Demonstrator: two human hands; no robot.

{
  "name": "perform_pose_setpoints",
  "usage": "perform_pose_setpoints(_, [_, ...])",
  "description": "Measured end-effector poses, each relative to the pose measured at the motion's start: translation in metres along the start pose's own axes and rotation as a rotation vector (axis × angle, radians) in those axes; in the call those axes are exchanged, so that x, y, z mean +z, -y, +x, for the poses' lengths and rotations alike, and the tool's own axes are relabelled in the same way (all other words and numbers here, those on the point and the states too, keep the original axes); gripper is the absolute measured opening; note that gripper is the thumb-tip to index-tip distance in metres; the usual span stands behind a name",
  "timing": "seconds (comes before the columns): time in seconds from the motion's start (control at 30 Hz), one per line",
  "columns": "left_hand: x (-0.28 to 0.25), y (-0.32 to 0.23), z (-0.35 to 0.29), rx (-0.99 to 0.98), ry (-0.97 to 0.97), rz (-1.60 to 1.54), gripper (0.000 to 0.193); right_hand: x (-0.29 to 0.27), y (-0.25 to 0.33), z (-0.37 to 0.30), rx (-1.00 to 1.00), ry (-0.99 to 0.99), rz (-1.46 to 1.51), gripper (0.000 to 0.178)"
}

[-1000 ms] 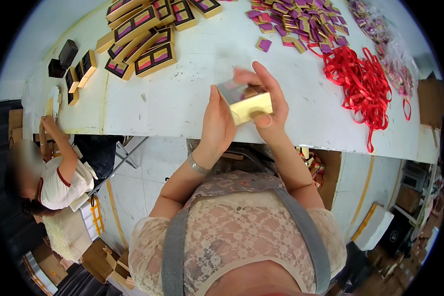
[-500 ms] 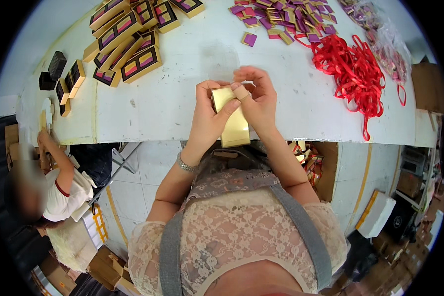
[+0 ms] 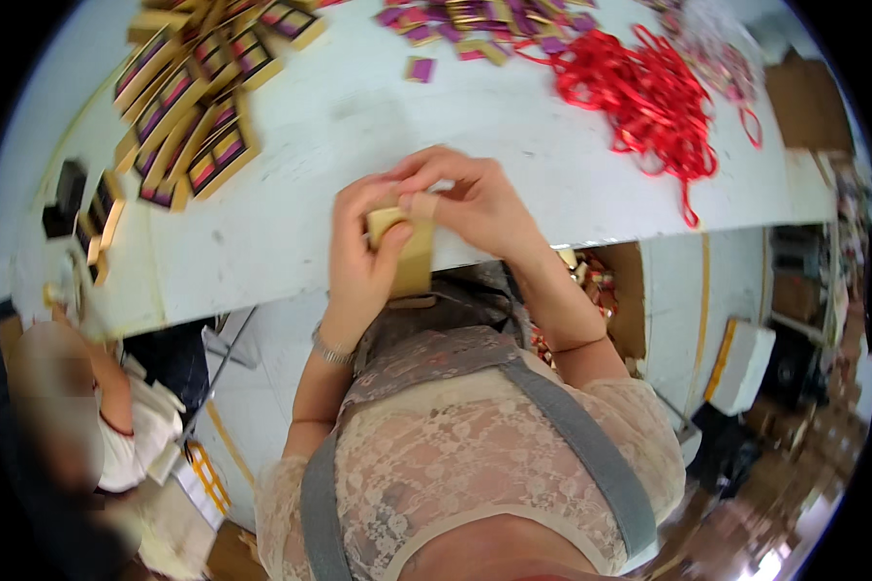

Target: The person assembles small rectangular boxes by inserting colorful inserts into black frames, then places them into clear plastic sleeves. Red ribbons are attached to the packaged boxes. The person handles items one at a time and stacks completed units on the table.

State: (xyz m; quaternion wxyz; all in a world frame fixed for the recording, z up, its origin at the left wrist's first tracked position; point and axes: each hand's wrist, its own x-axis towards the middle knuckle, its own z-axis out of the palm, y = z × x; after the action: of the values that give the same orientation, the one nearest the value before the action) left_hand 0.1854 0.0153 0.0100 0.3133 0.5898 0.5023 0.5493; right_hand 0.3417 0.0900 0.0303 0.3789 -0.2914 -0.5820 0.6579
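Note:
A long gold box (image 3: 416, 259) is held over the near edge of the table, its shiny flat side facing up. My left hand (image 3: 360, 242) wraps round its left side, with the thumb lying across the top face. At the far end of the box my right hand (image 3: 473, 201) has thumb and fingers pinched together at the corner. A tan strip covers part of one right fingertip. The far end of the box is partly hidden behind the fingers.
Gold-edged boxes with black, pink and purple faces (image 3: 179, 107) are piled at far left. Small purple and gold squares (image 3: 420, 69) lie at the back, beside tangled red ribbon (image 3: 639, 97). A cardboard box (image 3: 625, 300) stands below the table; a co-worker (image 3: 131, 426) sits at left.
The view has turned, so the table and its piles appear shifted left. My right fingers, raised and spread before, now pinch at the far end of the gold box.

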Motion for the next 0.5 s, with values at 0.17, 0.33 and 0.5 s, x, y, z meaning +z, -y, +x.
perform_pose_setpoints(0.17, [0.003,-0.009,-0.004,0.052,0.102,0.032,0.035,-0.01,0.011,-0.037,-0.178,0.026,-0.167,0.027])
perform_pose_setpoints(0.33, [0.0,-0.014,0.012,-0.496,0.235,-0.532,0.051,-0.015,0.026,-0.06,-0.913,0.109,-0.751,0.022])
perform_pose_setpoints(0.5, [0.002,-0.012,0.014,-0.669,0.153,-0.778,0.068,-0.103,0.021,-0.064,-0.238,-0.587,-0.781,0.023])
